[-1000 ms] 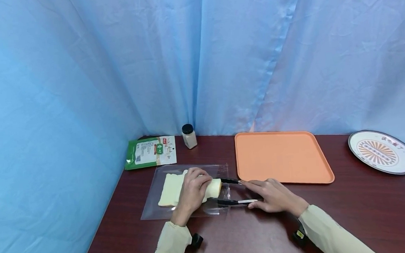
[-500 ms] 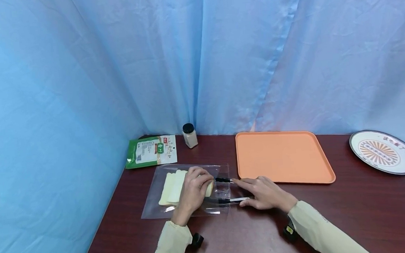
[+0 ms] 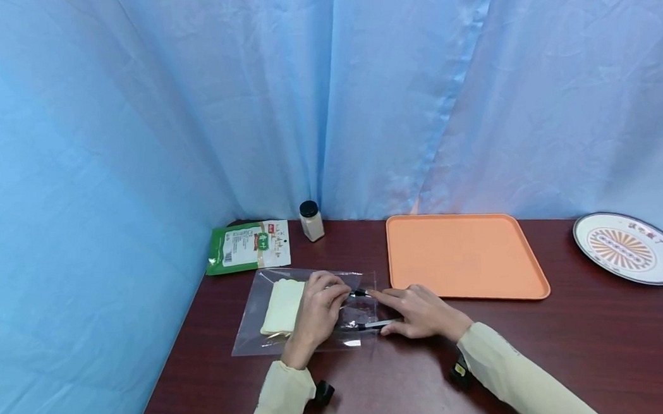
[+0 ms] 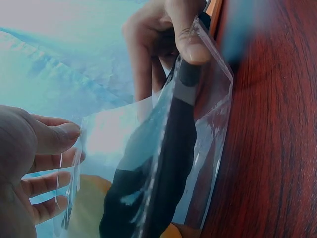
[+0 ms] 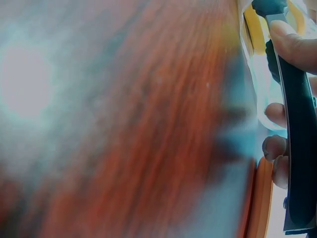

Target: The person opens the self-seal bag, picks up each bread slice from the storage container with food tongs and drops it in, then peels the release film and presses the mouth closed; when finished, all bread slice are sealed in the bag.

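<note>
In the head view, bread slices [image 3: 282, 308] lie inside a clear plastic bag [image 3: 248, 339] on the table, partly covered by my left hand [image 3: 316, 306]. The fingers and thumb of that hand [image 4: 25, 163] pinch the bag's upper edge and hold its mouth raised in the left wrist view. My right hand [image 3: 420, 311] grips a pair of tongs [image 3: 381, 323], thumb on one arm and fingers on the other. The black heads of the tongs [image 4: 181, 134] reach through the mouth into the bag. Yellowish bread [image 4: 86, 203] shows through the film beside them.
An orange tray [image 3: 462, 256] lies behind my right hand. At the far right is a patterned plate [image 3: 630, 249]. A green and white packet [image 3: 248, 247] and a black-capped jar [image 3: 311, 221] stand behind the bag. Blue curtains [image 3: 325, 106] enclose the table.
My right hand has moved left, pushing the tongs deeper into the bag. The bread that stuck out right of my left hand has slid left. The left hand has stayed nearly still.
</note>
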`<state>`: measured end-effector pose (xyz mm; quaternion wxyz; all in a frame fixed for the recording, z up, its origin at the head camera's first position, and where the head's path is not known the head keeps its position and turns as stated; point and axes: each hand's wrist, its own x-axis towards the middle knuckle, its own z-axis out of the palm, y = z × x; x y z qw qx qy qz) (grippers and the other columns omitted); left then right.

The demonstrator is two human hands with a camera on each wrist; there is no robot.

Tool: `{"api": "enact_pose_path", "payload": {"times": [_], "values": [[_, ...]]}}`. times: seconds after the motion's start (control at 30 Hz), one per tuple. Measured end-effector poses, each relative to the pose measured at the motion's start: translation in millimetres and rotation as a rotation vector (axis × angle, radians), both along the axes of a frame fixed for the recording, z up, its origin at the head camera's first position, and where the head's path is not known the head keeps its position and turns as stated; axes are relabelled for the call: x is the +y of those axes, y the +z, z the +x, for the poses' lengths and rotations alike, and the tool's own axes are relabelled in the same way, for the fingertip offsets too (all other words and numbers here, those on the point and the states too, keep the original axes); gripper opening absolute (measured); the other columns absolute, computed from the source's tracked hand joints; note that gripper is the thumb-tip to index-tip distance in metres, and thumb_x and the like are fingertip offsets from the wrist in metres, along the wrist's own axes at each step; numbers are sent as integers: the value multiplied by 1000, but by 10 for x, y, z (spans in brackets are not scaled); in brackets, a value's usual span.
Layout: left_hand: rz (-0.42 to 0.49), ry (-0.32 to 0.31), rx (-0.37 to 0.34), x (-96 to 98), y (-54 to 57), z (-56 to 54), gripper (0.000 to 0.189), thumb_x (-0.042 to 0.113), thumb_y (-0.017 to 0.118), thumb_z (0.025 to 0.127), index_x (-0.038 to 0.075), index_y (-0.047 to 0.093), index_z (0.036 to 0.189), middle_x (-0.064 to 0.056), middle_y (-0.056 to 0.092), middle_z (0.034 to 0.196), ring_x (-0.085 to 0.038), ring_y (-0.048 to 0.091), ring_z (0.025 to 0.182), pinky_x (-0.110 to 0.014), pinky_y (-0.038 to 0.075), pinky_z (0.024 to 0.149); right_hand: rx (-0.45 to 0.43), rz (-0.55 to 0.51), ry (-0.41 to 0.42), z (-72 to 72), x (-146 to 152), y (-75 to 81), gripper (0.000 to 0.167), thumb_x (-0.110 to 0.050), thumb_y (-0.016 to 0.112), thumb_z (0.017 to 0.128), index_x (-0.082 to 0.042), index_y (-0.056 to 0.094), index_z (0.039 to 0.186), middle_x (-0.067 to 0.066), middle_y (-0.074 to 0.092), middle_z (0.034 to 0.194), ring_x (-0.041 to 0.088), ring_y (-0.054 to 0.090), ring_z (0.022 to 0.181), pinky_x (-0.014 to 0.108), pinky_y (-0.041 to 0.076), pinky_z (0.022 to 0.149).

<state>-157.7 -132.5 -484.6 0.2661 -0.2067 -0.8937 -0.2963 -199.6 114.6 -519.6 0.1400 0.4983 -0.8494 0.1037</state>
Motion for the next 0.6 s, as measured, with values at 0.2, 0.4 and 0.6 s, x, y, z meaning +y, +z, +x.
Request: {"api": "enact_pose_path", "payload": {"times": [0.2,0.4,0.6], "values": [[11,-13,-5,-9,12,-3,5,8,76,86,10,81,88,-1,73,92,-20,62,99,-38,51,89,-10,20,-12,-17,-59,25,73,-56,72,85,-11,57,141,11,75,111,7,48,44,28,50,51],[8,-9,-4,-15,8,-6,7,7,76,86,11,81,88,-1,73,91,-20,63,98,-38,51,90,-12,31,-19,-24,-133,59,74,-57,72,84,-12,57,141,9,75,113,11,56,50,30,51,54],[7,-3,-3,-10,14,-1,6,7,76,86,10,81,89,-1,73,91,-20,62,98,-39,51,89,-53,74,-29,-43,-204,87,74,-58,68,86,-13,56,143,10,74,119,11,53,46,30,51,54]]}}
